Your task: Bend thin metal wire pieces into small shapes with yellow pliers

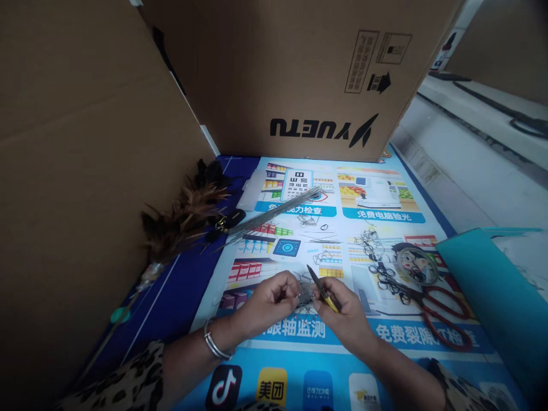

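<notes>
My right hand [345,311] is closed around a small pointed tool [320,284] with a dark tip and a yellow handle. Its thumb and fingertips also come together near my left fingertips. My left hand [274,297] makes a pinch, but what lies in it is too small to make out. Between the two hands is a small grey piece [305,295], with thin wire bits around and below it. Short thin wires [321,237] are scattered on the printed mat just beyond my hands.
A bundle of long thin wires [278,214] lies at the back left, near brown feathers [184,211]. At the right are red-handled scissors [445,314], a tape roll [417,265], small dark wire loops [370,251] and a teal box [483,285]. Cardboard [299,74] stands behind.
</notes>
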The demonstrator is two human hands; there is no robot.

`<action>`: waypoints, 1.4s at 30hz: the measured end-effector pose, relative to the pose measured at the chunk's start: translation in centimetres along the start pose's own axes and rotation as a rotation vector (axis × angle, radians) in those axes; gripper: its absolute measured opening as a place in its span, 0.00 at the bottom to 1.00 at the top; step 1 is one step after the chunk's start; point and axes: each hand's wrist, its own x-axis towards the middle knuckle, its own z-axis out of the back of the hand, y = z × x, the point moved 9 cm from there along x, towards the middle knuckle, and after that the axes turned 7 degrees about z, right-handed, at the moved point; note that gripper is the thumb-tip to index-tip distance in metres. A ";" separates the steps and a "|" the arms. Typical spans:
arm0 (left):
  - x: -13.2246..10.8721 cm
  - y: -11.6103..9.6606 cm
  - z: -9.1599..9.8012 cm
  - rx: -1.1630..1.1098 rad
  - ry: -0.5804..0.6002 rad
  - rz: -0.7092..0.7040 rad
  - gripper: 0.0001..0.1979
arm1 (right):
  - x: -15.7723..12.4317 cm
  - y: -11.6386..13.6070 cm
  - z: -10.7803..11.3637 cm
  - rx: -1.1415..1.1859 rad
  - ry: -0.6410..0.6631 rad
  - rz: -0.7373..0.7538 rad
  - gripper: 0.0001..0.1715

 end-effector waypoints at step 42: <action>0.0 0.3 0.0 -0.031 0.009 -0.005 0.05 | 0.0 -0.1 0.1 -0.013 0.004 -0.029 0.06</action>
